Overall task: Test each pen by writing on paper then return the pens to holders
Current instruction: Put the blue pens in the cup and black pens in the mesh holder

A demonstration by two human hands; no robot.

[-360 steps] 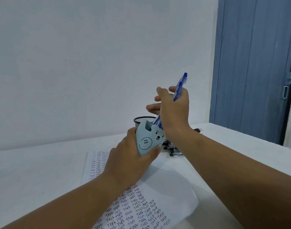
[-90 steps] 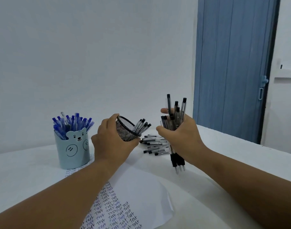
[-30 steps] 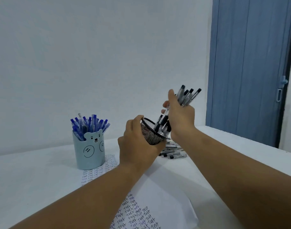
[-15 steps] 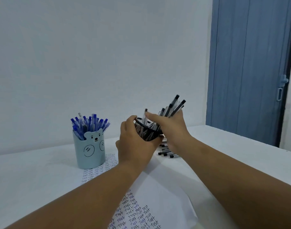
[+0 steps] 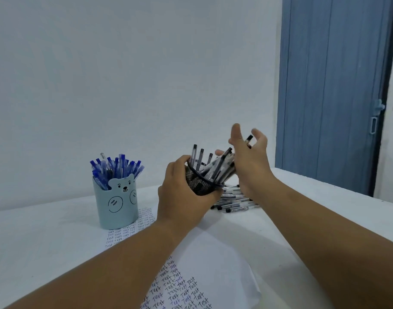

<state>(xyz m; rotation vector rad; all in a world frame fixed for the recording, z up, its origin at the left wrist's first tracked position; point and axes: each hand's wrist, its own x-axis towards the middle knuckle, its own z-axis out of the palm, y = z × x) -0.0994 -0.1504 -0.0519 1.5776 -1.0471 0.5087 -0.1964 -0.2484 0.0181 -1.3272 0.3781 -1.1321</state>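
Observation:
My left hand (image 5: 180, 197) grips a black mesh holder (image 5: 199, 182), tilted to the right above the table. Several black pens (image 5: 215, 166) stick out of it. My right hand (image 5: 249, 159) is just right of the holder's mouth, fingers spread and straight, touching the pens' upper ends. More black pens (image 5: 234, 201) lie in a loose pile on the table behind the holder. A light blue bear holder (image 5: 116, 204) full of blue pens (image 5: 116, 169) stands at the left. A sheet of paper (image 5: 215, 264) covered with the written word "Test" lies under my arms.
The white table (image 5: 35, 241) runs to a white wall behind. A blue door (image 5: 334, 85) stands at the right, past the table's far right edge.
My right hand has let go of the bunch of black pens into the mesh holder and opened its fingers. The left hand still holds the tilted holder, a little lower than a second ago.

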